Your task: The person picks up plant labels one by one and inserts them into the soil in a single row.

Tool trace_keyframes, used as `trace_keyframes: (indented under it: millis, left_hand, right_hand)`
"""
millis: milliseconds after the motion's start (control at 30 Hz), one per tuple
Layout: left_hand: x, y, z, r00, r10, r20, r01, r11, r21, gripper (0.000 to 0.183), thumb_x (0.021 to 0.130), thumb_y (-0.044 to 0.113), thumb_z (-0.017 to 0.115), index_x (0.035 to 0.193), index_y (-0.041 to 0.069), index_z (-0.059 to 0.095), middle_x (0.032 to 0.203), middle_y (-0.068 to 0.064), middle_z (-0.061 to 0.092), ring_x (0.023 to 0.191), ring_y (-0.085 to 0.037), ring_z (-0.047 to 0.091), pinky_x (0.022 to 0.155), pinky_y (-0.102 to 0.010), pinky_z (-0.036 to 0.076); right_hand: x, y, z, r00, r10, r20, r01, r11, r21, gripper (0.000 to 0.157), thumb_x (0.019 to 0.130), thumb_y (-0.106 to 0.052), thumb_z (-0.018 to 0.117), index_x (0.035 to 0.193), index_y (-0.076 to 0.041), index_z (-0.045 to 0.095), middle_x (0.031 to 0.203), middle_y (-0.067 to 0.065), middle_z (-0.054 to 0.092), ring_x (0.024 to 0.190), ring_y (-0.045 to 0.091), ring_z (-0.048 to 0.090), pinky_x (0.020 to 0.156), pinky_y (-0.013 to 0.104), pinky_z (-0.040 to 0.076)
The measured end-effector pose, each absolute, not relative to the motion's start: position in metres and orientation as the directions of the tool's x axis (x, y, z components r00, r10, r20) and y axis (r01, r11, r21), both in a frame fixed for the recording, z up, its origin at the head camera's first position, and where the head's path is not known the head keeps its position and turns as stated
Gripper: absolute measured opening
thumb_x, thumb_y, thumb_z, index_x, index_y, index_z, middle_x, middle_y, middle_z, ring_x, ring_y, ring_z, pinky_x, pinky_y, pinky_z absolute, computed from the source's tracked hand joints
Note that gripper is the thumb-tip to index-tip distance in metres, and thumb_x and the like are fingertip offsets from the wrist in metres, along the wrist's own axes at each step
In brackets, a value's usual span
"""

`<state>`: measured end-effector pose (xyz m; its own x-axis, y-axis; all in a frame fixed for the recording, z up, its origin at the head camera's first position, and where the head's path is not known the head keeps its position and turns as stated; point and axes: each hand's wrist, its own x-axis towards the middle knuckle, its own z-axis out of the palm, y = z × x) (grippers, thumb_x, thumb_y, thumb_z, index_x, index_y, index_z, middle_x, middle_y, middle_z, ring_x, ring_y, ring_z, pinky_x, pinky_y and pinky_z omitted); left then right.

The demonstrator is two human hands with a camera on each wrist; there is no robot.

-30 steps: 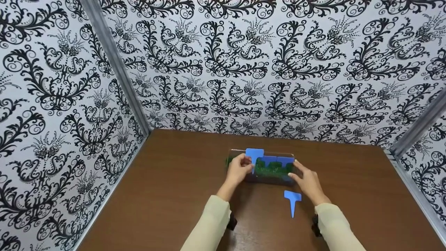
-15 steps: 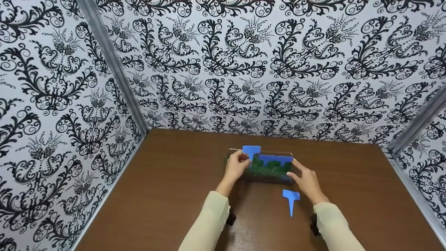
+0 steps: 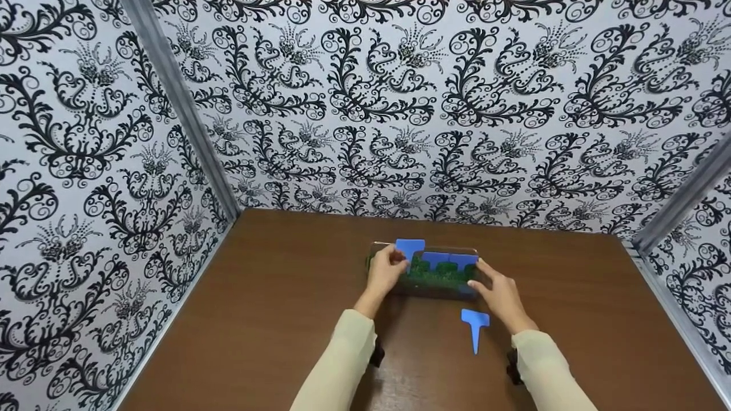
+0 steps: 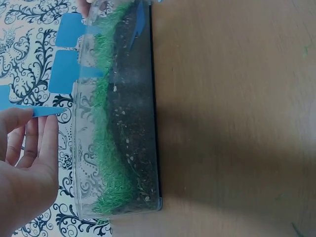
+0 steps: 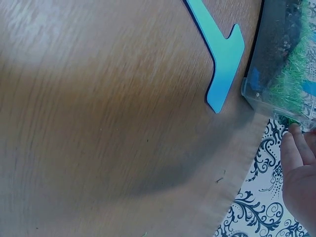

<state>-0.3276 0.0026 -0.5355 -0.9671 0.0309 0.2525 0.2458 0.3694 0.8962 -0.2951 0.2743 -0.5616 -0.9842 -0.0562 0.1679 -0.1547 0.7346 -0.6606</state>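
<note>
A loose blue tag point(image 3: 475, 325) lies flat on the table point(image 3: 274, 342), nearest to the person and well apart from the fingers. Beyond it, the left hand point(image 3: 385, 273) pinches the held tag point(image 3: 410, 246) between thumb and fingertips; its wide head stands up, and its pointed tip is just above the rim of the clear box point(image 3: 425, 293), touching no grass. The right hand point(image 3: 501, 294) grips the right end of this box with thumb and fingers. Inside, there is green grass point(image 4: 111, 163) over dark soil point(image 4: 136, 118), and two other tags point(image 3: 436, 261) stand side by side in it, near the right hand. The table is brown, with wood grain. Behind it rise white walls point(image 3: 388, 131) with black scrolls, and a grey post point(image 3: 183, 108) stands at the left corner.
</note>
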Motion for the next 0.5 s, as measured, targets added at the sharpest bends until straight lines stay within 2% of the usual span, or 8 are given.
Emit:
trace_keyframes:
  millis: [233,500]
  left_hand:
    - [-0.33,0.0051,-0.5369,-0.972,0.006,0.233,0.217,0.387,0.896,0.009,0.082,0.001,0.072,0.09,0.0,0.069,0.09,-0.015,0.073,0.081,-0.02,0.067,0.074,-0.029,0.055]
    - [-0.3344,0.0066,-0.5446,-0.97,0.011,0.242,0.225,0.405,0.886,0.008,0.082,-0.001,0.072,0.088,0.0,0.067,0.088,-0.014,0.073,0.078,-0.016,0.065,0.071,-0.026,0.053]
  right_hand:
    - [-0.2936,0.2733,-0.5616,-0.987,-0.054,0.154,-0.142,0.748,-0.648,0.057,0.098,-0.019,0.064,0.148,-0.003,0.044,0.156,0.018,0.039,0.14,0.045,0.04,0.111,0.06,0.036]
    - [-0.2922,0.2716,-0.5598,-0.988,-0.056,0.144,-0.138,0.735,-0.664,0.057,0.098,-0.018,0.063,0.15,-0.004,0.042,0.157,0.018,0.038,0.142,0.043,0.038,0.112,0.06,0.035]
